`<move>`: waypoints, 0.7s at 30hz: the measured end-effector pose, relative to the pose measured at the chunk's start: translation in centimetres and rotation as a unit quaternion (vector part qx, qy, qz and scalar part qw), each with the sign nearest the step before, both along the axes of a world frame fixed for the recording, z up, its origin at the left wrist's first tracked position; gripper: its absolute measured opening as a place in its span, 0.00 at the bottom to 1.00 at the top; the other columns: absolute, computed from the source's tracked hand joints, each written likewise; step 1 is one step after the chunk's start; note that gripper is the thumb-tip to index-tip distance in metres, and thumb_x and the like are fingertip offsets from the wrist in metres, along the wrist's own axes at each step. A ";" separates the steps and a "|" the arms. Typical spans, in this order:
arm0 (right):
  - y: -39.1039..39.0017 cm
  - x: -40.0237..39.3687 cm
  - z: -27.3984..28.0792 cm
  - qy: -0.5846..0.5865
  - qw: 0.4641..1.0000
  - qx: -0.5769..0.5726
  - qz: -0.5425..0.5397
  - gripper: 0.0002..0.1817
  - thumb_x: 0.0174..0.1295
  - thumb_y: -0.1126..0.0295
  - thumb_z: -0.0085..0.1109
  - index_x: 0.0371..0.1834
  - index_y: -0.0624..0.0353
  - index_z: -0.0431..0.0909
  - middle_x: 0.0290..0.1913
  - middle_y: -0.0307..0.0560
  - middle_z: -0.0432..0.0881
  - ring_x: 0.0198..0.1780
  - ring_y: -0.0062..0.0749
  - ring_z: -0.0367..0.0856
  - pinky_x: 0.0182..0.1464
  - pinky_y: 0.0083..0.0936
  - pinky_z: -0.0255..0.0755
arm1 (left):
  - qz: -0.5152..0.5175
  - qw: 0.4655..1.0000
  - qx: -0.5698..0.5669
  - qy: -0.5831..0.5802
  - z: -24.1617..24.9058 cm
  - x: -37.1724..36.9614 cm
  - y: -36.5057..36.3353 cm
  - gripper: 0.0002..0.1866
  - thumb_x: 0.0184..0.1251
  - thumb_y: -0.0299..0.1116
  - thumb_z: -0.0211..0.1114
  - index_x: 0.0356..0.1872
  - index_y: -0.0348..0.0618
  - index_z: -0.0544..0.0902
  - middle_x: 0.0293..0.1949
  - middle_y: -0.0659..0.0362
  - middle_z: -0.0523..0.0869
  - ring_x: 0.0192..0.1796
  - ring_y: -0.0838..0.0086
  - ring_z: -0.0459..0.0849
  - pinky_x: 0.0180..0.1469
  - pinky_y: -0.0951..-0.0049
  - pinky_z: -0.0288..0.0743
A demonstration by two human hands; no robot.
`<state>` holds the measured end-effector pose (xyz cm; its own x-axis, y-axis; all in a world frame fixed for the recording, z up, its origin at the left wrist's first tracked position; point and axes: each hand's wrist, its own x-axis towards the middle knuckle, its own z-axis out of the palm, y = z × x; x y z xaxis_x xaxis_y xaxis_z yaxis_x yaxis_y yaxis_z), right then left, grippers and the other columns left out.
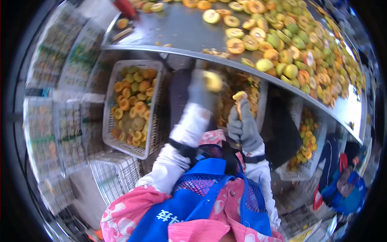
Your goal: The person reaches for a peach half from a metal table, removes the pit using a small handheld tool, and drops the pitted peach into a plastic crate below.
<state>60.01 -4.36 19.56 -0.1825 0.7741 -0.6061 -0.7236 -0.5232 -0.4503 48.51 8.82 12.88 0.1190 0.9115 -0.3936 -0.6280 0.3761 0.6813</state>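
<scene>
My left hand [200, 89], in a grey glove and blurred by motion, holds a yellow fruit half [212, 81] below the edge of the metal table [177, 32]. My right hand [243, 127], also gloved in grey, grips a small tool with an orange handle [239, 105] that has a piece of yellow fruit at its tip. Both hands are over a crate [262, 105] of fruit pieces under the table edge. White sleeve covers, a blue mesh apron and pink clothing fill the lower middle.
Several halved and whole yellow-green fruits [290, 48] cover the table's right side. A white plastic crate [133, 107] of fruit halves stands at left, another crate [306, 149] at right. Empty crates [115, 173] lie lower left. Another person in blue [346, 189] is at lower right.
</scene>
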 end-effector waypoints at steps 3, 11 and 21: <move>0.5 1.3 -2.9 -0.043 0.996 -0.071 0.011 0.33 0.63 0.26 0.38 0.22 0.43 0.64 0.14 0.27 0.53 0.11 0.17 0.49 0.15 0.20 0.45 | 0.164 0.982 0.026 0.085 -2.7 -10.2 7.8 0.20 0.75 0.52 0.52 0.46 0.45 0.78 0.41 0.54 0.84 0.38 0.64 0.85 0.37 0.62 0.84; 0.7 2.4 -7.8 -0.228 0.967 -0.098 -0.049 0.28 0.70 0.39 0.44 0.27 0.53 0.71 0.16 0.34 0.67 0.15 0.21 0.65 0.19 0.29 0.65 | 0.130 0.795 0.048 0.591 -7.5 -20.7 14.6 0.32 0.65 0.49 0.65 0.62 0.35 0.76 0.58 0.45 0.81 0.60 0.61 0.80 0.60 0.70 0.72; 1.1 5.3 -8.9 -0.778 0.612 -0.118 0.086 0.28 0.69 0.42 0.47 0.42 0.60 0.76 0.29 0.65 0.83 0.34 0.65 0.82 0.36 0.53 0.76 | -0.236 0.505 0.368 0.744 6.5 7.9 12.7 0.22 0.57 0.48 0.70 0.42 0.38 0.84 0.41 0.47 0.86 0.48 0.55 0.85 0.48 0.60 0.78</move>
